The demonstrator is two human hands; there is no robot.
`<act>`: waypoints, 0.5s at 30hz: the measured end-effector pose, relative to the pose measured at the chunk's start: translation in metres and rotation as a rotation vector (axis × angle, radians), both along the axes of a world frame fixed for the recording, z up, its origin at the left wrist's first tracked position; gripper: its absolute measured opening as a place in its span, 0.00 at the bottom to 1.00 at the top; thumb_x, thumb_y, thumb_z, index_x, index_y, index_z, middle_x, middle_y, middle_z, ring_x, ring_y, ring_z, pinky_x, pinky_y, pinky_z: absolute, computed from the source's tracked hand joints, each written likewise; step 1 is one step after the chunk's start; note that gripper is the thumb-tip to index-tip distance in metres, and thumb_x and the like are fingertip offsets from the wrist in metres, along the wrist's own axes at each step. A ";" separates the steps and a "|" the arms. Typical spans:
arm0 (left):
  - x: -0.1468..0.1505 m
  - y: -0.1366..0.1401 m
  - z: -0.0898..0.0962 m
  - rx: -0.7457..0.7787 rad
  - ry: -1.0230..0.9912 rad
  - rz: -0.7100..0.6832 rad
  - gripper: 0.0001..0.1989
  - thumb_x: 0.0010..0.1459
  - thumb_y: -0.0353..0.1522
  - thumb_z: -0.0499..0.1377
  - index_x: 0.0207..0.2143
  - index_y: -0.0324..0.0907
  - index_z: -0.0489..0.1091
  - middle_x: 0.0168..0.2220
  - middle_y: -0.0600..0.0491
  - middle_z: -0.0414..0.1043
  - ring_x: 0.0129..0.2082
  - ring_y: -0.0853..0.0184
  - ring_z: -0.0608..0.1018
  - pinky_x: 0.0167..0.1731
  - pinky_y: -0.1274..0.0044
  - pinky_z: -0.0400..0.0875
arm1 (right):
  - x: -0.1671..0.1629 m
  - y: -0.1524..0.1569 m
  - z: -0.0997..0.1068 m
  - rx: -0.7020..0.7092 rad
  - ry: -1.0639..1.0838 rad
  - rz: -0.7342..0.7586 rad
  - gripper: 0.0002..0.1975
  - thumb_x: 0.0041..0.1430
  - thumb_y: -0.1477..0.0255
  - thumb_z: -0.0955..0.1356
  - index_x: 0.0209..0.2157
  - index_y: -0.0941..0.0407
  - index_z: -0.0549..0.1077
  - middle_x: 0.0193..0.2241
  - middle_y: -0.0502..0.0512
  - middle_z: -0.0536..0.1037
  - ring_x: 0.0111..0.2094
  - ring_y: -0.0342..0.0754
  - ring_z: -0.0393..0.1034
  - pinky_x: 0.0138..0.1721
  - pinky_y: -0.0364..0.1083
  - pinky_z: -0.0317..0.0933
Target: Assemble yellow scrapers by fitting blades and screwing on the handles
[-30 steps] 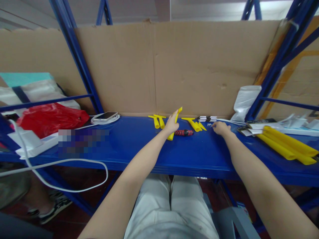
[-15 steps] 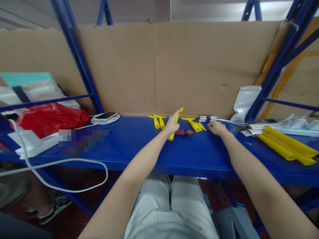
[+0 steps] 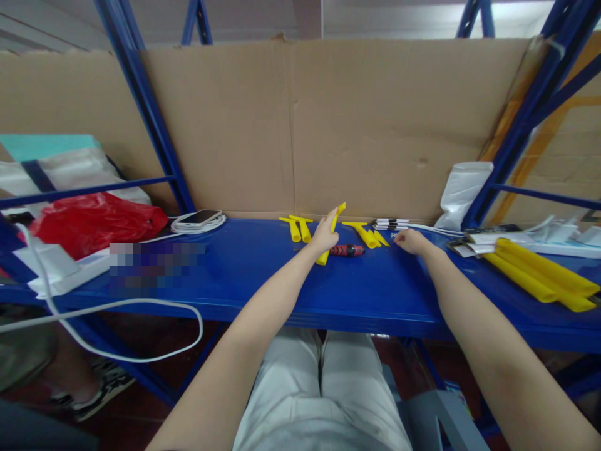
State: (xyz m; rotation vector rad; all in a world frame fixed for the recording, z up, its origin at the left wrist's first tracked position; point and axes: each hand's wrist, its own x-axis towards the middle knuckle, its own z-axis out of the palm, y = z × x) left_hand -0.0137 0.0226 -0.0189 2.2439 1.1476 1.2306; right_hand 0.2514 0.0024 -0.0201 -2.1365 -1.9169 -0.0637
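My left hand [image 3: 325, 233] is wrapped round a yellow T-shaped plastic piece [image 3: 323, 257], held tilted above the blue shelf [image 3: 263, 282]. Just right of it lies a screwdriver with a red and black handle [image 3: 347, 250]. My right hand [image 3: 409, 242] is low over the shelf, its fingers pinched together; whatever they hold is too small to make out. Small whitish bits [image 3: 394, 236] lie beside those fingertips. Between my hands are more yellow pieces [image 3: 366, 237], and a pair of yellow T-shaped pieces [image 3: 295, 232] stands farther left. Several white sticks with black bands [image 3: 392, 223] lie behind.
Large yellow tubes [image 3: 539, 275] lie at the right, near a white power strip [image 3: 568, 245]. A red plastic bag [image 3: 98, 225], a phone [image 3: 201, 217] on a coiled white cable and another power strip [image 3: 70, 285] are on the left. Cardboard [image 3: 352, 125] walls the back.
My right hand has shifted slightly right, uncovering the small whitish bits by its fingertips. My left hand stays in place with the yellow piece.
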 end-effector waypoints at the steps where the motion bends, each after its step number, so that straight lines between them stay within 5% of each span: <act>1: 0.000 0.000 0.000 -0.004 -0.009 -0.006 0.40 0.45 0.17 0.50 0.62 0.41 0.50 0.60 0.45 0.57 0.60 0.58 0.59 0.59 0.64 0.54 | 0.000 0.000 0.000 0.001 -0.002 -0.008 0.12 0.50 0.82 0.63 0.31 0.60 0.77 0.36 0.60 0.79 0.38 0.50 0.73 0.37 0.41 0.62; 15: 0.001 -0.001 0.000 -0.078 -0.144 -0.077 0.42 0.42 0.15 0.50 0.62 0.39 0.52 0.61 0.45 0.55 0.62 0.56 0.56 0.60 0.66 0.50 | 0.005 0.003 -0.004 0.034 -0.073 -0.021 0.08 0.50 0.80 0.65 0.28 0.58 0.76 0.32 0.57 0.79 0.35 0.47 0.73 0.33 0.38 0.61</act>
